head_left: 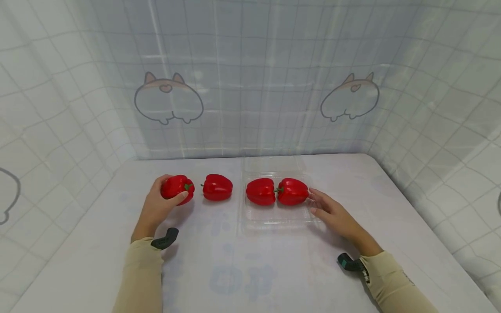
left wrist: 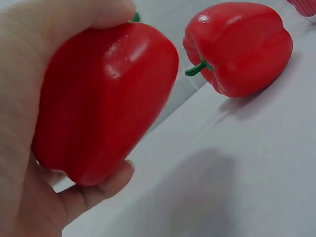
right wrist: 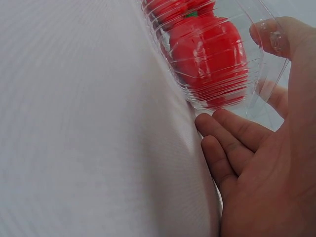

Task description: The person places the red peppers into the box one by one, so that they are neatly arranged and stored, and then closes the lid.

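your left hand wraps one red pepper, left of the clear tray holding two peppers; your right hand, fingers loosely spread, flanks the tray's right side, probably to steady it.

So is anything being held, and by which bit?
The left hand holds a red pepper around its body, thumb near the green stem. The right hand is at the clear box; I can't tell if it grips.
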Available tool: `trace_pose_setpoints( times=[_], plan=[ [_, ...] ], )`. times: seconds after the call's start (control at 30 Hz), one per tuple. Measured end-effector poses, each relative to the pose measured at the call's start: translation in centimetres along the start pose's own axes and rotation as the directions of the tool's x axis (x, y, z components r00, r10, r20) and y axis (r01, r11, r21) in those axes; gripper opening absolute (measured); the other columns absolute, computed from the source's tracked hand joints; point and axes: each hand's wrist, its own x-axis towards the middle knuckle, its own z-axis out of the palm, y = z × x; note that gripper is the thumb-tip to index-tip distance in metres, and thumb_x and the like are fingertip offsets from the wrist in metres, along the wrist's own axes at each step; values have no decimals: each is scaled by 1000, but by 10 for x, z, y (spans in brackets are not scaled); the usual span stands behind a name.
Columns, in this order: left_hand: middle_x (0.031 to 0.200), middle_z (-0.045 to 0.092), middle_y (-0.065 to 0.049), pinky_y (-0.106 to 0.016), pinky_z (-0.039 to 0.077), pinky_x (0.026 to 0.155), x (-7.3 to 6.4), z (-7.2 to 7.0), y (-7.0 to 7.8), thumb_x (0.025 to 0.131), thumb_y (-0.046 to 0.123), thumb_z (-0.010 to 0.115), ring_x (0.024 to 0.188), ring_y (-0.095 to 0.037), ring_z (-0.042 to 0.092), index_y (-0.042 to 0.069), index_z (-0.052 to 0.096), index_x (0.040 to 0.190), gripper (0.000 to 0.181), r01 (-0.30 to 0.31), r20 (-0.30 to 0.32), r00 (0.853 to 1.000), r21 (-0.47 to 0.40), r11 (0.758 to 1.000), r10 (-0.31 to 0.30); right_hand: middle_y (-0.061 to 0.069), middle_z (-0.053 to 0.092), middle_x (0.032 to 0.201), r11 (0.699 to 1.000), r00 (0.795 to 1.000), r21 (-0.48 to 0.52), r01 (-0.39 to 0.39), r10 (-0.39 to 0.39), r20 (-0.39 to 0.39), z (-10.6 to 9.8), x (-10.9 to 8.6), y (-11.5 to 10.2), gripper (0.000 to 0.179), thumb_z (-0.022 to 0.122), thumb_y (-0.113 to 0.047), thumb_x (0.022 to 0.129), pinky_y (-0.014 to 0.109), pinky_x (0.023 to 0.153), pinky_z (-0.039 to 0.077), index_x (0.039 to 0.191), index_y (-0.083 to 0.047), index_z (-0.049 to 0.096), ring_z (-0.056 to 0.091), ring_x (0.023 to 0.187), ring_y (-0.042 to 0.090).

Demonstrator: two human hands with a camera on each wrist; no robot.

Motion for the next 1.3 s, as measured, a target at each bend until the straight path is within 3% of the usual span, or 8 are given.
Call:
trace_pose_setpoints(
  times=[0.13,0.63,0.97,1.3],
  plan=[
    [154,30,-23,-63,51,90,-2,-5,-3,81,41,82,138,-48,28,13,17,158,104,26,-19,999,-4,1000,-26,10,43,155,1000,1000,1,0,0,8,3,5,-1,65,62,-26,100,54,102,46,157,-24,33,42,140,36],
    [153,33,-20,-62,50,92,1,1,2,81,37,84,138,-46,30,14,22,157,101,-31,-33,999,-32,999,30,11,41,155,1000,1000,1,-25,25,4,-1,0,0,66,63,-28,99,54,102,45,158,-24,32,40,141,36],
    [153,33,-18,-61,51,91,-1,2,10,82,36,83,138,-44,31,15,23,157,98,-22,-34,999,-54,998,20,11,42,155,1000,1000,0,-30,30,1,-1,0,2,66,63,-29,99,55,103,44,158,-24,32,39,142,36],
    [150,38,-16,-60,53,89,-3,5,24,82,37,82,135,-42,35,17,30,154,91,-95,-40,995,-48,994,93,10,41,156,1000,1000,-13,-16,16,-4,-3,-1,1,66,62,-28,100,55,104,43,158,-24,31,39,142,36]
  ],
)
